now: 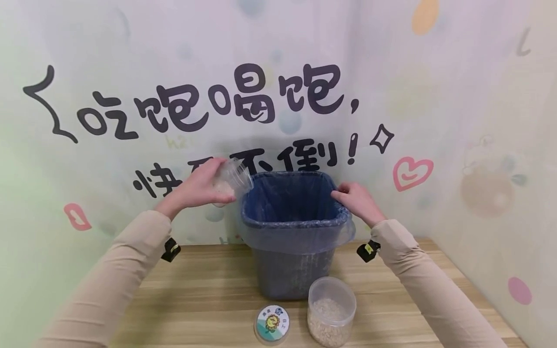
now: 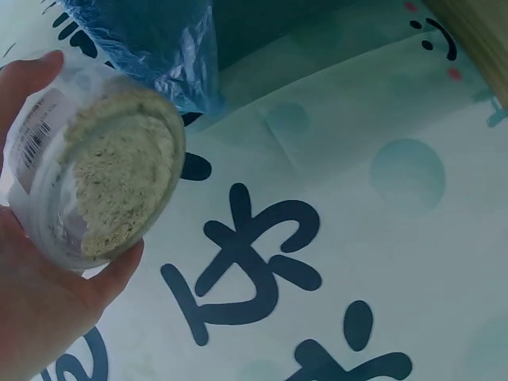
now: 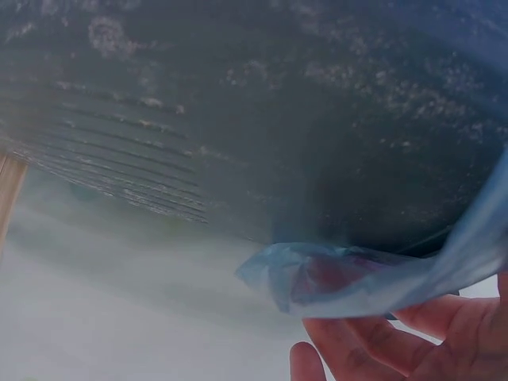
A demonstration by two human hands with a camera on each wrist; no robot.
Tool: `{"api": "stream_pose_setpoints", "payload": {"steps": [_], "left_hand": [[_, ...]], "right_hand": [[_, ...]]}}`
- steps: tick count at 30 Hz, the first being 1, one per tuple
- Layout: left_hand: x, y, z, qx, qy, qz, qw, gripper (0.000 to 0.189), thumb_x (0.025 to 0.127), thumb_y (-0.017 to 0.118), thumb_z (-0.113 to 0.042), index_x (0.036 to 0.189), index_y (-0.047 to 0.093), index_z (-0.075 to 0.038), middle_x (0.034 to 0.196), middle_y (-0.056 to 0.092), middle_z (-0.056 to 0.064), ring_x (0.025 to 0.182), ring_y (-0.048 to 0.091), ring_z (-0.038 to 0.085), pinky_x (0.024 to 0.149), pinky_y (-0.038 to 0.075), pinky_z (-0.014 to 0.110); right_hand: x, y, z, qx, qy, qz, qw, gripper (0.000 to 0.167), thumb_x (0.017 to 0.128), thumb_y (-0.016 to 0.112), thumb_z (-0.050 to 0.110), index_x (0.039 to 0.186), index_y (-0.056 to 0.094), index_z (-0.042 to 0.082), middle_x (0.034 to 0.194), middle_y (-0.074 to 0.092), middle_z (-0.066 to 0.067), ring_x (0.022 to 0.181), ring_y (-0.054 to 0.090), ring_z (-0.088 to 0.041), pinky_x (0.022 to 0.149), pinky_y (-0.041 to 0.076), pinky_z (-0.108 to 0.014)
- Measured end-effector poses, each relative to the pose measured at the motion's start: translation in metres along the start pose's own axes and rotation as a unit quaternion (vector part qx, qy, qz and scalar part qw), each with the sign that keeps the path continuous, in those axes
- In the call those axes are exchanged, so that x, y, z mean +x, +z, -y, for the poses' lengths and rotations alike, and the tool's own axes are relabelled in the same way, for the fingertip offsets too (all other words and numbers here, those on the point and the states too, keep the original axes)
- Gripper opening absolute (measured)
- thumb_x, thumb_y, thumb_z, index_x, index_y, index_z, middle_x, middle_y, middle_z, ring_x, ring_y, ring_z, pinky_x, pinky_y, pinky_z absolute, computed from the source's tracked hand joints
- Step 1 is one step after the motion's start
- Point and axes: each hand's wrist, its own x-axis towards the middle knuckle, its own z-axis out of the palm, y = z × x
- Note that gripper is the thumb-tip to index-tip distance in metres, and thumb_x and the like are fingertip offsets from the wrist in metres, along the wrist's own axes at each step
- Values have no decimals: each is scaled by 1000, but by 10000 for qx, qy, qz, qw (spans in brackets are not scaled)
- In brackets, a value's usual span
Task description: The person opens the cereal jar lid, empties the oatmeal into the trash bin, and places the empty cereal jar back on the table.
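My left hand point(image 1: 197, 186) grips a clear plastic jar point(image 1: 239, 175), tilted with its mouth toward the bin's left rim. Pale flakes point(image 2: 127, 178) show through the jar's base in the left wrist view, beside a barcode label. A dark blue-grey trash bin point(image 1: 291, 273) stands upright on the table, lined with a blue plastic bag point(image 1: 300, 237) folded over its rim. At the bin's right rim, my right hand point(image 1: 359, 200) holds on with the thumb over the edge. Its fingers point(image 3: 373, 341) reach behind the bag's loose hem in the right wrist view.
In front of the bin, an open clear jar point(image 1: 332, 316) partly full of flakes stands on the wooden table point(image 1: 196, 290). A round lid point(image 1: 272, 324) with a flower picture lies left of it. Behind is a printed cloth backdrop point(image 1: 278, 43).
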Motion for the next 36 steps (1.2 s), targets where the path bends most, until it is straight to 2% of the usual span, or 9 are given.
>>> {"api": "stream_pose_setpoints", "payload": {"steps": [7, 13, 16, 20, 24, 28, 32, 36], "left_hand": [[7, -5, -7, 706, 128, 516, 9961, 86, 67, 78, -21, 136, 37, 10, 131, 45, 27, 118, 43, 38, 97, 39, 51], [14, -10, -16, 1037, 229, 860, 9906, 78, 68, 75, -15, 132, 39, 13, 123, 50, 27, 113, 46, 38, 95, 41, 49], [17, -11, -20, 1270, 223, 965, 9869, 77, 68, 73, -15, 131, 40, 13, 124, 51, 28, 114, 47, 39, 94, 41, 49], [21, -11, -24, 1535, 195, 1065, 9822, 77, 66, 72, -16, 131, 40, 12, 125, 51, 26, 116, 47, 39, 94, 42, 49], [22, -10, -26, 1654, 164, 1106, 9799, 76, 65, 72, -17, 130, 41, 11, 122, 52, 24, 113, 48, 38, 90, 44, 48], [24, -10, -29, 1801, 51, 1142, 9770, 77, 65, 73, -18, 130, 41, 9, 122, 52, 23, 112, 49, 37, 89, 45, 48], [27, -9, -35, 2029, 25, 1225, 9715, 77, 65, 75, -20, 128, 41, 8, 122, 51, 24, 113, 48, 39, 90, 44, 49], [30, -10, -39, 2146, -38, 1318, 9678, 77, 66, 76, -21, 128, 41, 8, 123, 51, 24, 115, 47, 41, 92, 43, 50]], "right_hand": [[1, 4, 0, -218, -78, -101, 9997, 28, 94, 55, 26, 90, 66, 0, 80, 63, -9, 75, 55, -26, 66, 43, -36], [0, 2, 5, -803, 172, -212, 9964, 32, 90, 59, 35, 97, 65, 5, 87, 66, -9, 77, 58, -26, 60, 45, -38], [1, 0, 8, -1052, 58, -184, 9943, 30, 89, 61, 35, 93, 65, 6, 85, 65, -8, 75, 58, -26, 58, 45, -37], [6, -5, 10, -1216, -307, 29, 9921, 24, 87, 62, 29, 80, 61, 6, 72, 59, -5, 66, 54, -23, 55, 41, -34], [10, -12, 10, -1454, -801, 364, 9855, 24, 85, 62, 24, 71, 55, 7, 63, 52, -2, 59, 50, -20, 54, 38, -32], [14, -21, 12, -1568, -1106, 828, 9779, 22, 87, 60, 21, 72, 54, 6, 63, 52, -2, 60, 49, -20, 57, 39, -32], [16, -27, 14, -1625, -1156, 1243, 9720, 20, 89, 56, 19, 77, 56, 4, 68, 54, -4, 63, 50, -20, 59, 41, -32], [17, -32, 15, -1634, -1210, 1470, 9680, 20, 90, 55, 20, 79, 56, 3, 72, 55, -5, 65, 51, -20, 61, 41, -33]]}}
